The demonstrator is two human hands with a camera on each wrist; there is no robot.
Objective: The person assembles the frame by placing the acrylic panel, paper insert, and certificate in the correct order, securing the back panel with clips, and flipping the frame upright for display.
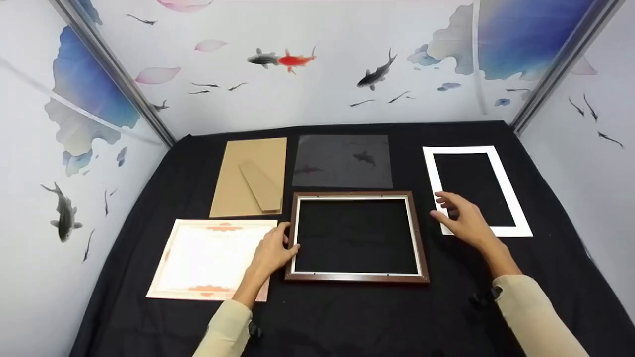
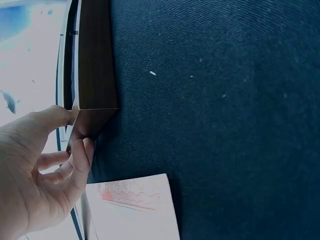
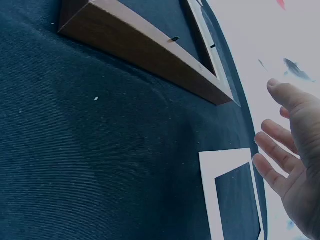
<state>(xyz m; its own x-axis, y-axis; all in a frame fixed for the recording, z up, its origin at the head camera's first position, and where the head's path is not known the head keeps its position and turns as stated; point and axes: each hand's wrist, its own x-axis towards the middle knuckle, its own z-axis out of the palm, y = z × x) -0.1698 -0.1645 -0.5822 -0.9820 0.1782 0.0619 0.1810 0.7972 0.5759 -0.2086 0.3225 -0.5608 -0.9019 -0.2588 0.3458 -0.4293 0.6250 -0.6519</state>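
Observation:
A brown wooden picture frame (image 1: 357,277) with a pale inner lip lies on the black cloth, its opening showing the cloth. My left hand (image 1: 270,250) grips its left side, thumb on the top edge and fingers against the outer face, as the left wrist view also shows. My right hand (image 1: 464,218) is held over the left edge of a white mat (image 1: 513,231) with a rectangular cut-out. Its fingers are spread and loosely bent, with nothing between them. A certificate sheet (image 1: 208,258) with an orange border lies under and beside my left forearm.
Behind the certificate lies a tan backing board (image 1: 258,153) with an easel stand (image 1: 260,188). A dark glossy sheet (image 1: 342,161) reflecting painted fish lies behind the frame. White panels (image 1: 322,99) with fish and lotus prints enclose the table's back and sides.

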